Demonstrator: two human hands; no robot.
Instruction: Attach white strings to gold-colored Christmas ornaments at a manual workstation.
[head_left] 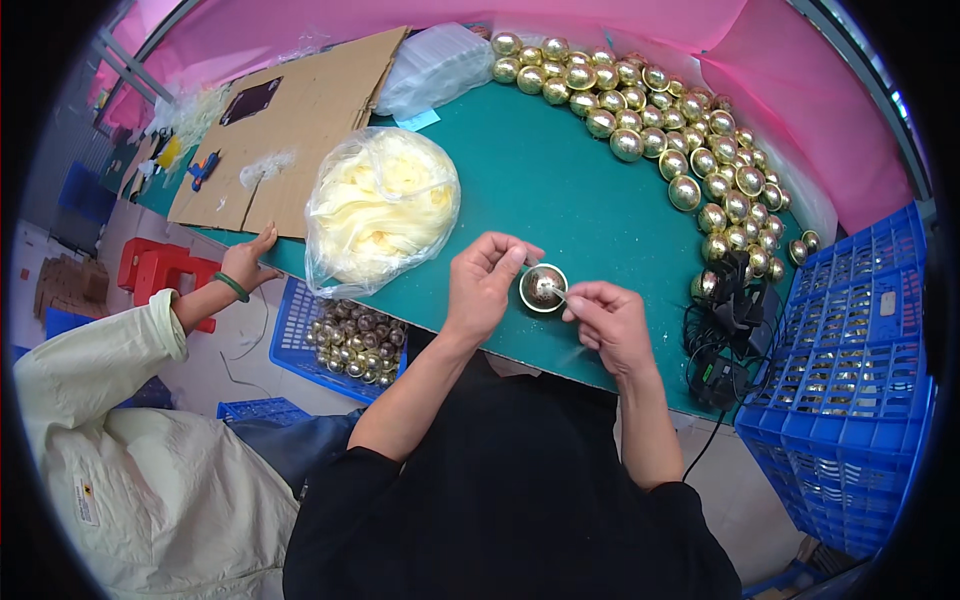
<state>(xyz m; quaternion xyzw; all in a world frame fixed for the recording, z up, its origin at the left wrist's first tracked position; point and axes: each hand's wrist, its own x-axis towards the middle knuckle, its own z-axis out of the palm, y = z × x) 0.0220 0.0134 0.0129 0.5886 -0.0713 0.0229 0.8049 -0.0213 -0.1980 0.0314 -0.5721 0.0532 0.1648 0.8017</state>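
A shiny gold ball (pixel 541 285) with a paler rim is between my two hands, over the front part of the green table. My left hand (pixel 482 285) is closed at its left edge, thumb and forefinger together, holding it. The right hand (pixel 612 322) pinches a thin pale strip against the ball's front; its far end is hidden by the fingers. Just left of my left hand lies a clear plastic bag (pixel 383 210) full of cream-coloured strips.
Many gold balls (pixel 650 115) line the table's far right. Black cables with adapters (pixel 735 340) lie beside a blue crate (pixel 840 400). Cardboard (pixel 300 130) covers the left part; a co-worker's hand (pixel 248 262) touches its edge. Another blue crate (pixel 290 325) of balls stands below.
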